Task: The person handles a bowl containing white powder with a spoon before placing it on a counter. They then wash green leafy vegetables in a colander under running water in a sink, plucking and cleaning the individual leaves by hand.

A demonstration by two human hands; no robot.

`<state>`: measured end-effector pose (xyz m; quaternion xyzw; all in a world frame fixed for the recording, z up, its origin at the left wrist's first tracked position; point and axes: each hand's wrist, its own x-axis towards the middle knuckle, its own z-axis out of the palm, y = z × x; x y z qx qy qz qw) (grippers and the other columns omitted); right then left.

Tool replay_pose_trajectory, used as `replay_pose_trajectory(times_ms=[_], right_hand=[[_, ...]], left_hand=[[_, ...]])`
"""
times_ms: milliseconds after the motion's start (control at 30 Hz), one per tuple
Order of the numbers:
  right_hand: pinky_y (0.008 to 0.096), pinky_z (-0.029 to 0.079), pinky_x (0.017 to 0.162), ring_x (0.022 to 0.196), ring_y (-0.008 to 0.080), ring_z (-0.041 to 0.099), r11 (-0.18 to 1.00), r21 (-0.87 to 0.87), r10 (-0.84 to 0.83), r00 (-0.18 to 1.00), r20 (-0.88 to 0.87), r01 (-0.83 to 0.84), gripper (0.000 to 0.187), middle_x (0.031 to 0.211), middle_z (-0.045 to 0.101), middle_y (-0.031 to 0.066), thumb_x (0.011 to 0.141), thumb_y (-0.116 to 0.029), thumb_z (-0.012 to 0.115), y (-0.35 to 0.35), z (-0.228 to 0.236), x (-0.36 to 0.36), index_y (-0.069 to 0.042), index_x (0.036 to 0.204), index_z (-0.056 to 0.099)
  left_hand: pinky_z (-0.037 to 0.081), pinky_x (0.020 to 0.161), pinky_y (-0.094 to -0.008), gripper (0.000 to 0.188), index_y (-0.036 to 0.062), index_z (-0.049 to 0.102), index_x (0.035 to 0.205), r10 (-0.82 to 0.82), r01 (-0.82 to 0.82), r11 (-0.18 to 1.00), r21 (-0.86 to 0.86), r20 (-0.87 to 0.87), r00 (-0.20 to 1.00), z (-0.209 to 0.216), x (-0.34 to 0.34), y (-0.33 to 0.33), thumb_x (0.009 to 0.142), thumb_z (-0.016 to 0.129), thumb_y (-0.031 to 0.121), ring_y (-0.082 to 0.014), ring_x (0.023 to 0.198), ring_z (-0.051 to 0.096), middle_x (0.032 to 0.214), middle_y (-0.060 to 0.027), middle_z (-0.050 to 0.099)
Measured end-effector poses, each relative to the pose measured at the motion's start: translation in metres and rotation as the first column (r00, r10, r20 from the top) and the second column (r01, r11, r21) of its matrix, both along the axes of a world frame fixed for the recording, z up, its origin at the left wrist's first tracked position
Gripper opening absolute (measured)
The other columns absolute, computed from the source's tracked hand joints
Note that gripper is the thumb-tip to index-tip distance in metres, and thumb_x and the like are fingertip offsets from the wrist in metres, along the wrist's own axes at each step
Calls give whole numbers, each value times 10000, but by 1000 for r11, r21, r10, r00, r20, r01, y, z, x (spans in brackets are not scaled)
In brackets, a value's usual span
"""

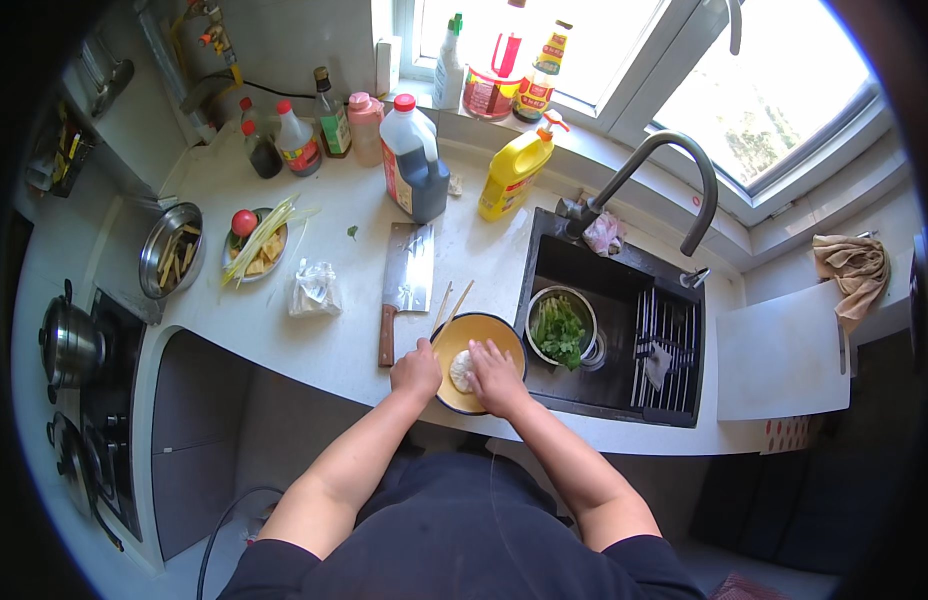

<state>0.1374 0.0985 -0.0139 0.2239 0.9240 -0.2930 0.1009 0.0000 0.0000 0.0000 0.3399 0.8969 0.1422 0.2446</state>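
Resting on the dough (pixel 463 372) goes my right hand (pixel 495 378), fingers fanned and laid over it rather than clenched around it! The pale lump sits low in the bowl (pixel 484 330), partly under my fingers. On the other side, my left hand (pixel 417 370) curls at the rim; whether it clamps the bowl, the chopsticks (pixel 464 298) or both, I can't tell. The sticks slant up from beside it, clear of the dough.

This looks like kneading to me, so here's how I'd play it: left side firm, so the bowl can't spin or skid; heel of the right hand driving down and away, then fold, quarter turn, again. Steady pressure beats jabbing. The bowl sits right at the counter's front edge, so pushing away from me looks the safer line, and those sticks would be better laid aside.

Further out, the cleaver (pixel 412 270) lies just left and beyond, handle toward me, so my left elbow wants to stay low. On the right, greens (pixel 559 328) fill a pot in the sink (pixel 616 285); off left, a bag (pixel 315 288) sits crumpled on the counter (pixel 329 350).
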Motion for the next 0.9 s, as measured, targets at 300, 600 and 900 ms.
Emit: replay_pose_trajectory(times_ms=[300, 600, 900], right_hand=[[517, 162, 1023, 1310, 355, 112, 958, 225, 157, 981, 114, -180, 614, 1429, 155, 109, 865, -443, 379, -20, 16, 1, -72, 1341, 266], [497, 233, 998, 1255, 344, 279, 982, 19, -165, 909, -384, 186, 396, 1350, 325, 152, 854, -219, 461, -7, 26, -7, -58, 1216, 450], [347, 408, 891, 1005, 247, 536, 387, -880, -886, 376, -272, 275, 371, 1084, 567, 133, 905, -289, 437, 20, 19, 2, 10, 1104, 530]], left_hand=[[482, 618, -463, 224, 32, 447, 915, -20, 20, 1000, 19, -27, 999, -3, 5, 1, 839, 469, 242, -369, 707, 608, 732, -205, 613], [480, 633, -465, 233, 34, 448, 921, -18, 18, 1000, 6, -43, 999, -4, -2, 1, 842, 462, 253, -367, 716, 608, 739, -202, 614], [477, 635, -468, 237, 26, 448, 909, -11, 12, 999, 32, -30, 999, -7, -1, -1, 830, 483, 246, -378, 715, 601, 731, -215, 606]])
